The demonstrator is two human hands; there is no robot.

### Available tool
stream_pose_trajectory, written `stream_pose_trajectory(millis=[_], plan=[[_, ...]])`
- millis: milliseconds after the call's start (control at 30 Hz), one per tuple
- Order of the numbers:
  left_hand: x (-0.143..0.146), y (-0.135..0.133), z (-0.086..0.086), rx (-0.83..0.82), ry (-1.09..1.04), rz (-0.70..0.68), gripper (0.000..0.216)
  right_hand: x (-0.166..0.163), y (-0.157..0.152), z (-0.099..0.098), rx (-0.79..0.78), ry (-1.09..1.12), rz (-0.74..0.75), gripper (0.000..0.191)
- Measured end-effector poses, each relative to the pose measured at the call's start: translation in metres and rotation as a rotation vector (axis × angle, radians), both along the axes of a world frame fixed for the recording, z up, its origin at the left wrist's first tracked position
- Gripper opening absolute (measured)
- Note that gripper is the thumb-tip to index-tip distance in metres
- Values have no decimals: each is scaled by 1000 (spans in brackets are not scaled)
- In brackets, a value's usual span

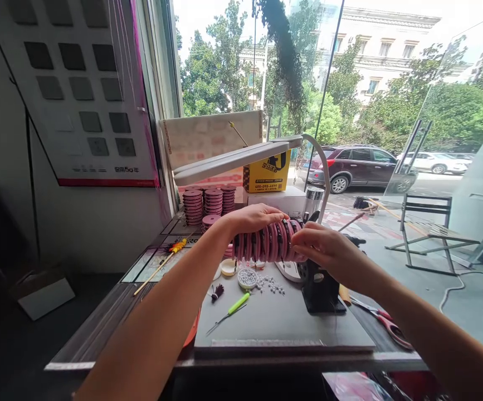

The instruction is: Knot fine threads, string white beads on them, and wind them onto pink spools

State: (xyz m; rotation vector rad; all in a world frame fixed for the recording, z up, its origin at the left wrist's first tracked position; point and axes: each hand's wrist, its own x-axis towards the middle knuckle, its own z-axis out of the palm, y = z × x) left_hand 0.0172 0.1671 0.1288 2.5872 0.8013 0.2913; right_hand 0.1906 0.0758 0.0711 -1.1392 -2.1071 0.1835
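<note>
A row of pink discs wound with dark strands [262, 245] lies sideways above the grey board [283, 331], at the black stand [317, 298]. My left hand [255, 216] curls over the top of this row, its fingertips against the dark strands. At the right end, my right hand [325, 245] has its thumb and fingers pinched together close to the discs; whatever lies between them is hidden. Below the row are a small dish of pale beads [247, 278], loose beads [271, 285], a dark thread bundle [217, 292] and a green-handled hook tool [238, 304].
A white lamp [241, 160] arches low over the table. Stacked pink discs [213, 201] and a yellow box [266, 175] stand behind. Red-handled scissors [387, 323] lie at the right edge, a yellow-tipped stick [160, 272] at left. Beyond stands a folding chair [428, 228].
</note>
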Motion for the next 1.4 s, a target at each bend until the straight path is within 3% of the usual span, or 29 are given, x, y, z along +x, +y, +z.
stream_pose_trajectory(millis=[300,767,1200,1300,1400], plan=[[1,13,2,-30,50,-4,40,2,5,19,105,-260,74,18],[0,17,-2,-58,56,9,45,4,4,20,117,-316,84,20],[1,16,-3,-82,58,37,47,-2,5,15,148,-187,-19,15],[1,13,0,-70,56,26,46,-6,-1,7,240,-185,-87,16],[2,10,1,-56,58,19,45,-20,-15,-22,350,-162,-160,22]])
